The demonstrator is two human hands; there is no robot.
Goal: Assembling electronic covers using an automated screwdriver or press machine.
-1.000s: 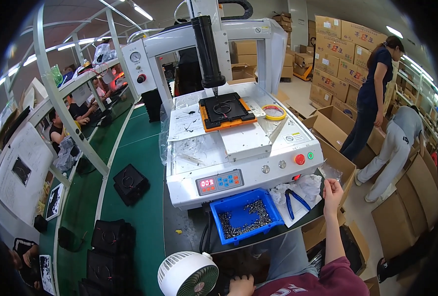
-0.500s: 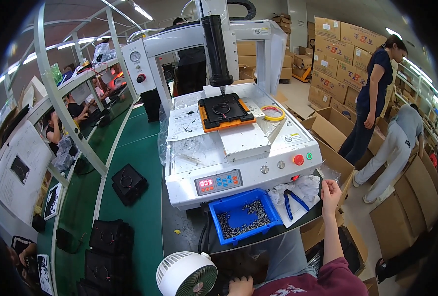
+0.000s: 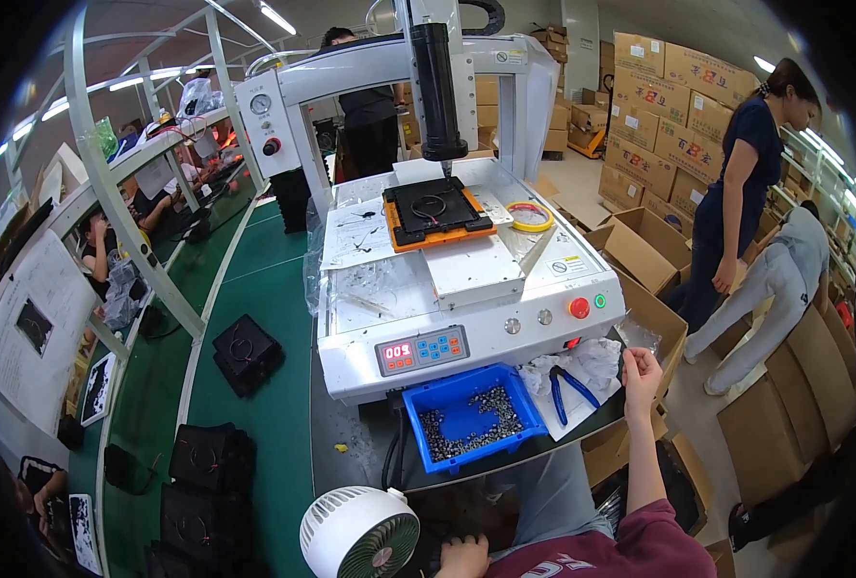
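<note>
My right hand (image 3: 642, 376) is raised beside the machine's front right corner, fingers curled together. Anything inside them is hidden. At the lower edge my left hand (image 3: 464, 557) rests low beside a white fan (image 3: 358, 532), its fingers laid out and partly cut off by the frame. On the white benchtop machine (image 3: 370, 358), a black rectangular part (image 3: 435, 214) with a loop of thin wire sits in an orange fixture (image 3: 447, 239). The nozzle of a black dispensing cylinder (image 3: 439, 91) points down at the part's far edge. Neither hand touches the machine.
A blue bin (image 3: 471, 419) of small metal pieces stands before the machine. Blue-handled pliers (image 3: 570, 393) lie beside crumpled white paper (image 3: 592, 361). Stacked black parts (image 3: 206, 501) sit on the green bench (image 3: 283, 453). Yellow tape (image 3: 531, 217), open cartons (image 3: 649, 246) and two people are to the right.
The dispensing cylinder has shifted right relative to the black part. The standing person on the right has moved slightly, and the bent one shifts too. My hands keep nearly the same pose.
</note>
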